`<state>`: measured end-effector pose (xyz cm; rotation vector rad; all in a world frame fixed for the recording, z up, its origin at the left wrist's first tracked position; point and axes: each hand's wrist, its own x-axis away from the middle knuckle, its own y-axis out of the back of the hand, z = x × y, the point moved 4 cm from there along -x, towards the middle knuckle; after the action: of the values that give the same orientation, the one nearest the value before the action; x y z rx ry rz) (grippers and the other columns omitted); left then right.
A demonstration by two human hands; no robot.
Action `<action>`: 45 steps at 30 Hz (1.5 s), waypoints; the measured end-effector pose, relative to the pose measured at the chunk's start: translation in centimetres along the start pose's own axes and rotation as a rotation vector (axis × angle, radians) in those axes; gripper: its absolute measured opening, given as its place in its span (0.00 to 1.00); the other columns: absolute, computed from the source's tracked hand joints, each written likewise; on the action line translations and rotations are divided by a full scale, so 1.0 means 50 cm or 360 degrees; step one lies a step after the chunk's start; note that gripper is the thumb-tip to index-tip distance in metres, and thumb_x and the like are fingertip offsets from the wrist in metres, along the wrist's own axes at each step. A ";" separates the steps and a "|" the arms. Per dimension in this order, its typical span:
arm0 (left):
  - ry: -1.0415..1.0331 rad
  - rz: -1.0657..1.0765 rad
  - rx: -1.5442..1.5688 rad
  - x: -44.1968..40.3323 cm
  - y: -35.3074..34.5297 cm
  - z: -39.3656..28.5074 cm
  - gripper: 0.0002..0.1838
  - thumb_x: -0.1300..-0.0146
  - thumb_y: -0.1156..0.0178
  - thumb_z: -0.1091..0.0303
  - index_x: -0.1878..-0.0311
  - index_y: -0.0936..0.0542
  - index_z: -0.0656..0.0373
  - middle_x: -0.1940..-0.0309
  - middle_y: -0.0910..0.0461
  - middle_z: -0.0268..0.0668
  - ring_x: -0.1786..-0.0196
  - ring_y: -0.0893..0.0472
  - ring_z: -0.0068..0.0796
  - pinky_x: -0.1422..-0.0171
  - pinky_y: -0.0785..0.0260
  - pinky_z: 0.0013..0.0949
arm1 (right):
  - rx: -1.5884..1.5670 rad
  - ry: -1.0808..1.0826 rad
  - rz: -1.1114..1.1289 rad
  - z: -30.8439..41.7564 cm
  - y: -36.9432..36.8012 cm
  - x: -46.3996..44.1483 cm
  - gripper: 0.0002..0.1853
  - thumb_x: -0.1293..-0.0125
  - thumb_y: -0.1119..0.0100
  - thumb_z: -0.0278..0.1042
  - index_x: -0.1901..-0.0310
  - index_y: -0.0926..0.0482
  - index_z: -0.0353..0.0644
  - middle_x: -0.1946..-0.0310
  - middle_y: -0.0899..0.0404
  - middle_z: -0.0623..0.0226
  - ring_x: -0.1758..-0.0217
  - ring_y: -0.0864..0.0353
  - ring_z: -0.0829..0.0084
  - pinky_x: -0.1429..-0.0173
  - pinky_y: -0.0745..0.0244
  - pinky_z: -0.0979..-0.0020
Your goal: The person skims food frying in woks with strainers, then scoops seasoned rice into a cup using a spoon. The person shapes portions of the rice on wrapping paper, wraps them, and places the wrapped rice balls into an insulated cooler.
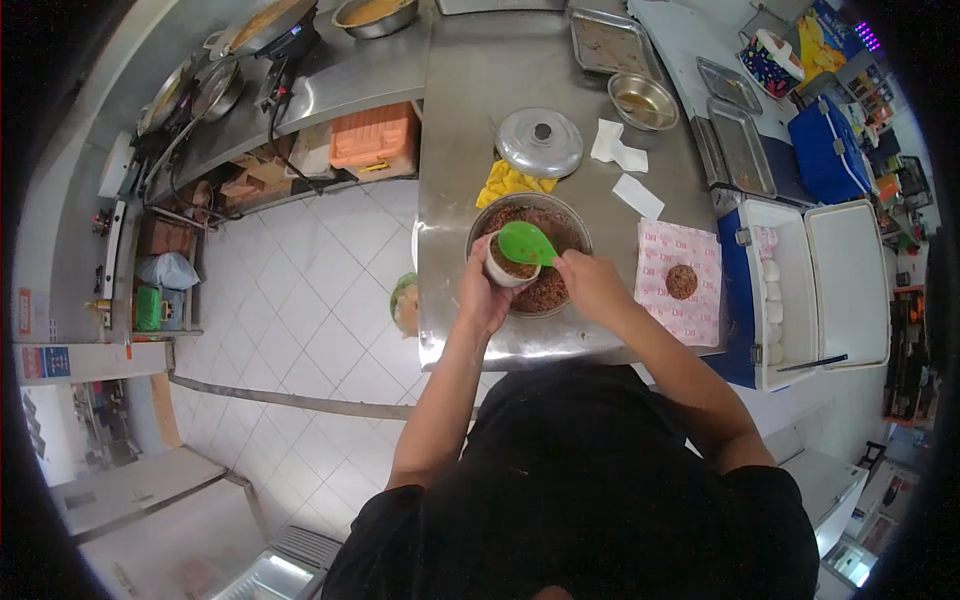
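My left hand point(483, 297) is closed around a white cup point(517, 277) holding brown crumbly food. Between the fingers of my right hand point(590, 287) is the handle of a green spoon point(526, 244), whose bowl lies over the cup's mouth. Both are above a round metal pot point(586, 222) of dark brown, minced-looking food point(548, 292). To the right, a small round mound of similar brown food point(682, 282) rests on a pink printed paper sheet point(660, 320).
Behind the pot are a yellow cloth point(508, 187) and a domed metal lid point(540, 150). White napkins point(618, 148), a metal bowl point(643, 100) and a tray point(612, 42) sit farther back on the steel table point(465, 100). An open cooler point(790, 300) with wrapped items stands right.
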<state>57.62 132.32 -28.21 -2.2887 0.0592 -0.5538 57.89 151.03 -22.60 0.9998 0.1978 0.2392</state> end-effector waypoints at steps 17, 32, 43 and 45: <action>-0.0158 0.0295 -0.0306 0.211 -0.015 0.225 0.55 0.57 0.14 0.71 0.26 0.36 0.59 0.31 0.27 0.46 0.30 0.23 0.47 0.24 0.28 0.49 | 0.0207 0.0114 0.0545 -0.367 0.143 0.221 0.12 0.32 0.37 0.37 0.55 0.16 0.36 0.71 0.16 0.49 0.65 0.17 0.44 0.48 0.23 0.47; -0.1267 -0.1533 -0.2139 0.117 -0.157 0.558 0.48 0.53 0.17 0.59 0.30 0.32 0.63 0.32 0.34 0.58 0.29 0.34 0.61 0.26 0.40 0.57 | 0.0251 0.0286 0.0185 -0.709 0.097 0.548 0.10 0.43 0.37 0.34 0.62 0.18 0.39 0.57 0.20 0.52 0.48 0.21 0.49 0.43 0.27 0.48; -0.0658 0.0630 -0.2946 -0.011 -0.265 0.702 0.12 0.36 0.40 0.69 0.50 0.15 0.56 0.47 0.15 0.44 0.42 0.18 0.49 0.39 0.28 0.50 | -0.0621 0.0000 0.0193 -0.781 0.159 0.490 0.10 0.39 0.30 0.32 0.63 0.16 0.34 0.69 0.18 0.50 0.64 0.16 0.51 0.57 0.23 0.57; -0.0487 0.0674 -0.3014 -0.013 -0.273 0.680 0.14 0.36 0.40 0.70 0.48 0.16 0.55 0.47 0.16 0.44 0.43 0.19 0.50 0.39 0.28 0.51 | -0.0587 0.0145 0.0176 -0.783 0.160 0.479 0.09 0.37 0.31 0.32 0.61 0.16 0.35 0.69 0.17 0.52 0.64 0.16 0.52 0.57 0.23 0.58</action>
<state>69.18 165.14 -39.74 -3.8491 1.3850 0.3852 69.24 193.61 -37.73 0.6349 0.1733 0.4072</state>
